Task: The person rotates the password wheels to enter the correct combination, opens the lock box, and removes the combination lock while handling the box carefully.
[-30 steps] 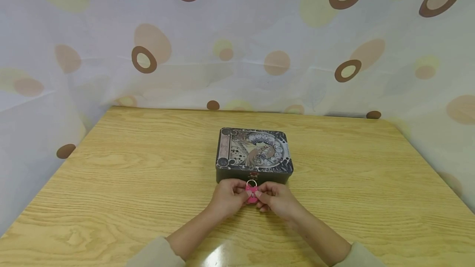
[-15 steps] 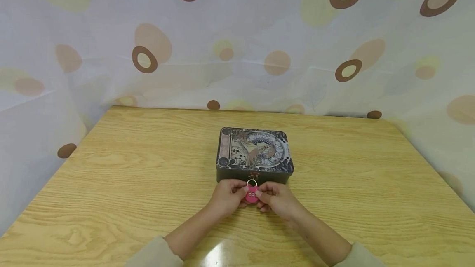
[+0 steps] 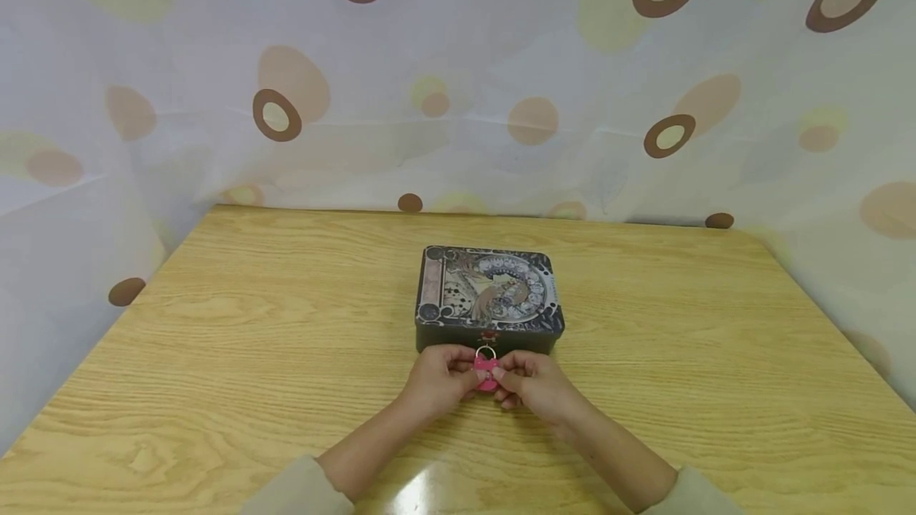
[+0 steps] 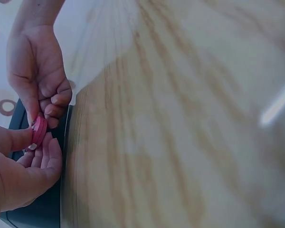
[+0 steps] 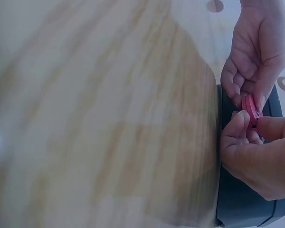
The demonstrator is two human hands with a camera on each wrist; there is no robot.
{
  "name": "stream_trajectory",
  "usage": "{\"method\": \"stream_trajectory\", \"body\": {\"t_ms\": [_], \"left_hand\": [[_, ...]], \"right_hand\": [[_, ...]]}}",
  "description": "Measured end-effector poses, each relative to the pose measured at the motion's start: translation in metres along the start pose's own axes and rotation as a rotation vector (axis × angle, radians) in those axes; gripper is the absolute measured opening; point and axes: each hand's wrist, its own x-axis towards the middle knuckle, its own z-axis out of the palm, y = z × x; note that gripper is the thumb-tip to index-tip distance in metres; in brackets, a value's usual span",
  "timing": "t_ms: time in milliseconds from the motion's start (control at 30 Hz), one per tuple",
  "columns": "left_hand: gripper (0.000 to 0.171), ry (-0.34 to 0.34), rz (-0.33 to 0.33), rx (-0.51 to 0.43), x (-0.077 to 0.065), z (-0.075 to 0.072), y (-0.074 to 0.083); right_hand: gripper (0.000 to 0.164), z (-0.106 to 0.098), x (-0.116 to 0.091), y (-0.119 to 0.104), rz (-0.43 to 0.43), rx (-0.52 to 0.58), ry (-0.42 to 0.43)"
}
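A pink combination padlock (image 3: 487, 376) with a silver shackle is held between both hands, just in front of a dark tin box (image 3: 458, 338). The left hand (image 3: 438, 380) pinches the padlock's left side, its thumb lying over the small number dials. From the other side the right hand (image 3: 538, 385) pinches it between thumb and fingers. The shackle points up at the red-and-metal clasp (image 3: 489, 336) on the box front; whether it passes through the clasp I cannot tell. Both wrist views show the padlock (image 4: 39, 130) edge-on between thumbs and curled fingers.
The box has a printed lid (image 3: 494, 286) with an ornate figure, and it is closed. It stands on a wood-grain table (image 3: 286, 324). Behind and beside the table hangs a pale curtain (image 3: 458, 157) with brown and yellow circles.
The left thumb moved off the dials half a second ago, showing them, and now lies over them again. The box and right hand stay in place.
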Motion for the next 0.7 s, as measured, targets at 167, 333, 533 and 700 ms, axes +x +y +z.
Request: {"method": "stream_trajectory", "body": {"t_ms": [167,333,533,700], "left_hand": [[0.024,0.020,0.024,0.034,-0.0012,-0.0002,0.0004],[0.024,0.043,0.027,0.047,-0.0010,0.0002,0.0004],[0.024,0.058,-0.006,0.022,-0.0003,0.0012,-0.0003],[0.025,0.046,-0.030,-0.011,0.0000,0.0009,-0.0004]], "right_hand": [[0.015,0.0014,-0.0006,-0.0003,0.006,-0.009,0.010],[0.014,0.0020,0.0001,-0.0002,0.005,-0.015,0.017],[0.015,0.0029,-0.0001,0.0005,-0.011,-0.019,0.008],[0.015,0.0031,0.0000,0.0002,-0.012,-0.015,0.009]]}}
